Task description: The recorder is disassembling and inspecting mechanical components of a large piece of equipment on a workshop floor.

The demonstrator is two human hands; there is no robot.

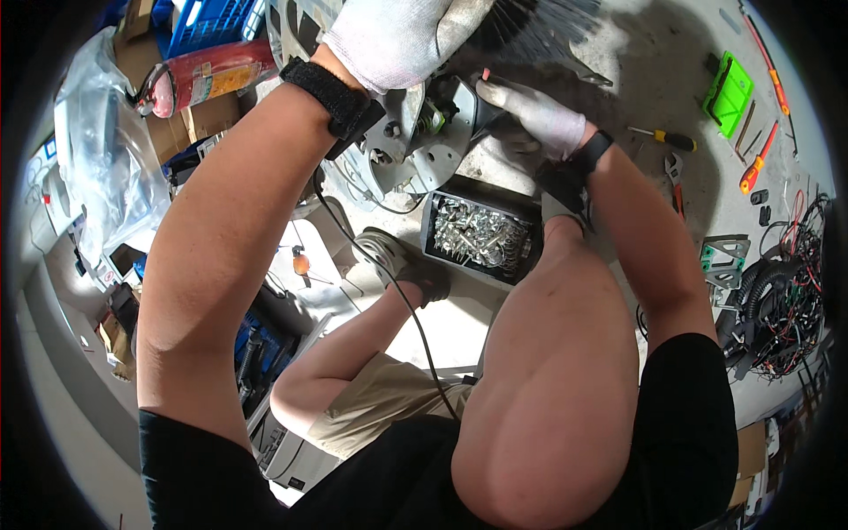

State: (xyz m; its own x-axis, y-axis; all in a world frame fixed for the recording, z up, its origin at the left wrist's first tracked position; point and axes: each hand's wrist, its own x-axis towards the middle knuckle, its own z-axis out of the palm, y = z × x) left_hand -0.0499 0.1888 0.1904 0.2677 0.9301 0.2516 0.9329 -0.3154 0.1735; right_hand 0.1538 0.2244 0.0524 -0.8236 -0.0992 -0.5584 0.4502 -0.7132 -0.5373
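Observation:
At the top edge, my left hand (402,40) in a white knit glove reaches over a grey metal assembly (433,163) with curved plates; most of its fingers are out of the picture. To the right, my right hand (543,117), also gloved, has its fingers bent in at the assembly's dark right edge. What they grip there is hidden; a small reddish tip (485,74) shows just above them. Below the assembly stands a black bin (511,275) full of shiny screws and small metal fasteners (481,234). A dark cable (402,296) hangs from near my left wrist.
On the right floor lie a yellow-black screwdriver (667,138), an adjustable wrench (676,181), a green tray (730,94), orange-handled tools (758,168) and tangled wires (786,300). At left are a red fire extinguisher (208,78), a plastic bag (106,146) and a blue crate (212,25).

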